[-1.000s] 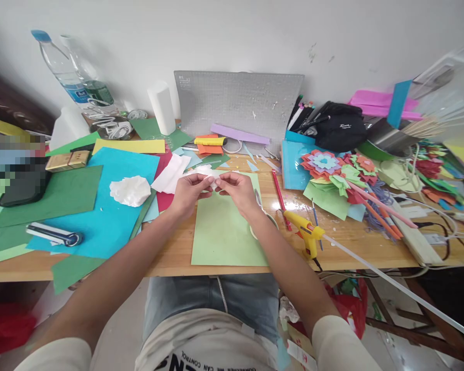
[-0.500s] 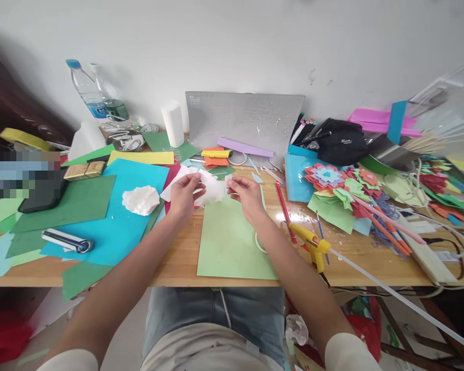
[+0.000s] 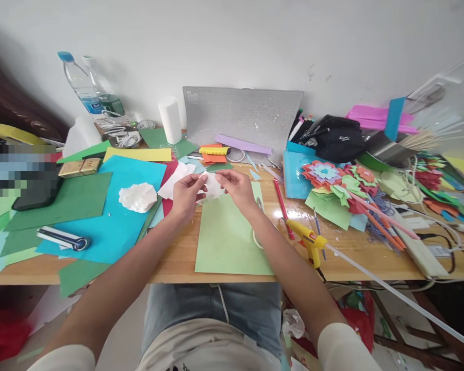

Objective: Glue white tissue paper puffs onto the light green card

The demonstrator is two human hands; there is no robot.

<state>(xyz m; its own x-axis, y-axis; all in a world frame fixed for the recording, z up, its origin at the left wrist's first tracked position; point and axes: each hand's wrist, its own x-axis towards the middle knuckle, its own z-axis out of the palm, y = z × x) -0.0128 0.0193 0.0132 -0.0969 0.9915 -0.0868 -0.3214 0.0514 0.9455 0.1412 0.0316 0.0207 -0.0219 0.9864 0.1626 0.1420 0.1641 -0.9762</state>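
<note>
My left hand pinches a thin white tissue near the middle of the table. Close beside it, my right hand grips the tissue's right part between thumb and fingers. More of the white sheet spreads out behind my left hand. Below both hands lies a light green sheet of paper, with a roll of tape partly hidden by my right forearm. A crumpled white tissue rests on the blue paper to the left.
A yellow glue gun and a red pencil-like stick lie on the right. Paper flowers stand beyond them. At the back, a grey cutting mat leans on the wall. A stapler sits at left.
My right hand has moved left, up close to my left hand, and now holds the tissue there. The view has shifted slightly.
</note>
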